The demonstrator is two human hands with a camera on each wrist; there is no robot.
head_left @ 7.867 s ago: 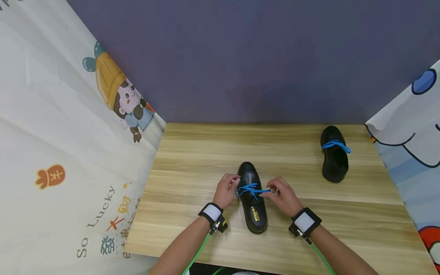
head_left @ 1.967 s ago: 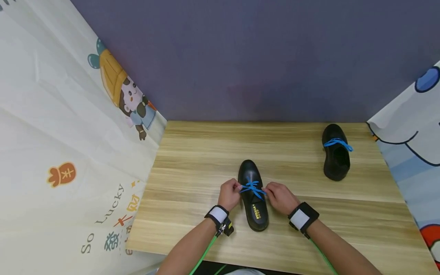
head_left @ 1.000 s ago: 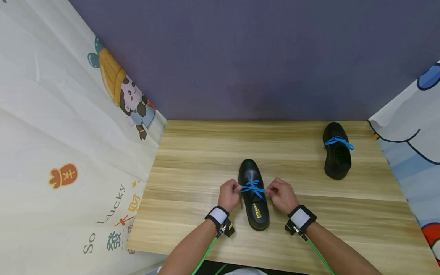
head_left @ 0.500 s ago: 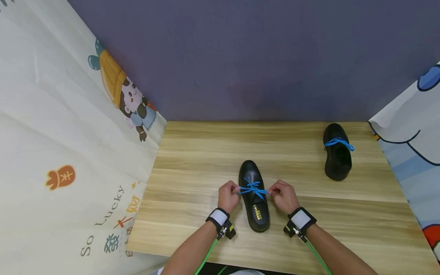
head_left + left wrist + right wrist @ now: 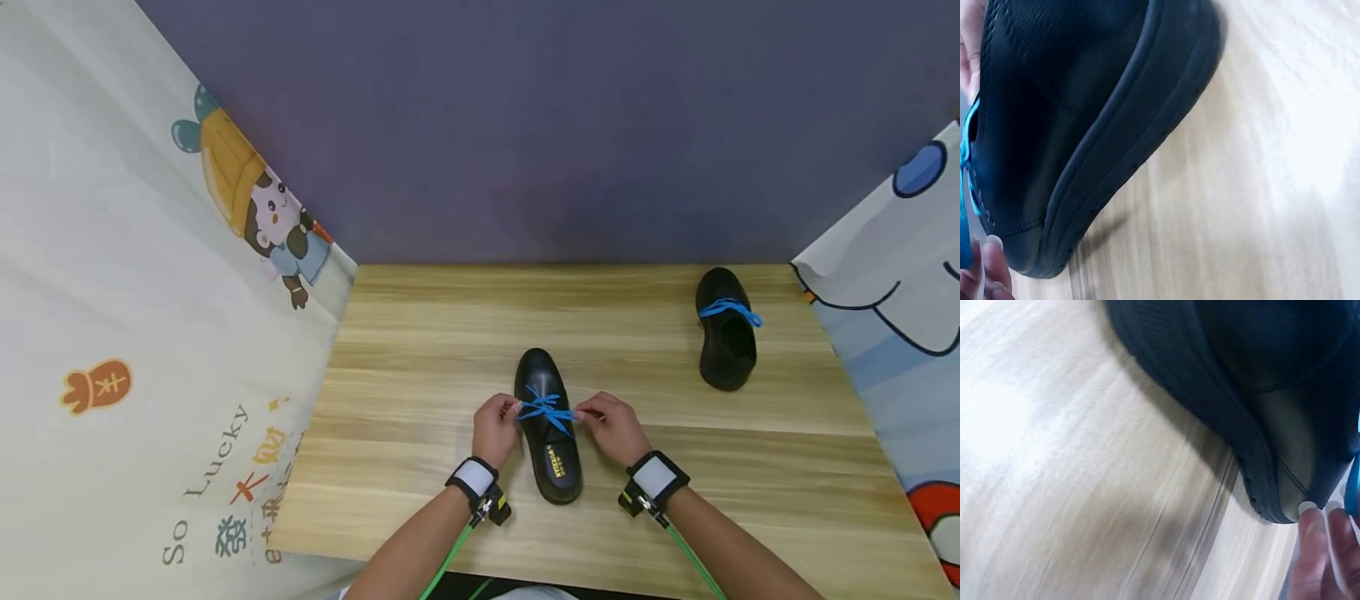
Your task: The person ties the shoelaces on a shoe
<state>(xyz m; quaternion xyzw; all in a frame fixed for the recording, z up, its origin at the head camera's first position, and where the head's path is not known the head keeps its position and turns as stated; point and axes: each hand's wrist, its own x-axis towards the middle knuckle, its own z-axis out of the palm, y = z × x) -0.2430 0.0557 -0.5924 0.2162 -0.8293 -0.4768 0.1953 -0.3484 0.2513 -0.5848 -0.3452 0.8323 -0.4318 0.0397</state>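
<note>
Head view is showing a black shoe (image 5: 548, 425) sitting on the wooden table (image 5: 420, 350), toe pointing away from the person, and everything else is placed around it. Closest to the person, the left hand (image 5: 494, 427) is curling beside the shoe's left flank, its fingers pinching one end of the blue lace (image 5: 550, 409); the right hand (image 5: 613, 427) is curling beside the right flank, pinching the other end. The lace is stretching across the top of the shoe between the two hands. Both wrist views are looking along the shoe's dark sole edge, with fingertips (image 5: 1314, 520) just beside it. Farther off, to the right of the shoe and well apart, a second black shoe (image 5: 726, 338) with its own blue lace is resting near the table's back edge.
</note>
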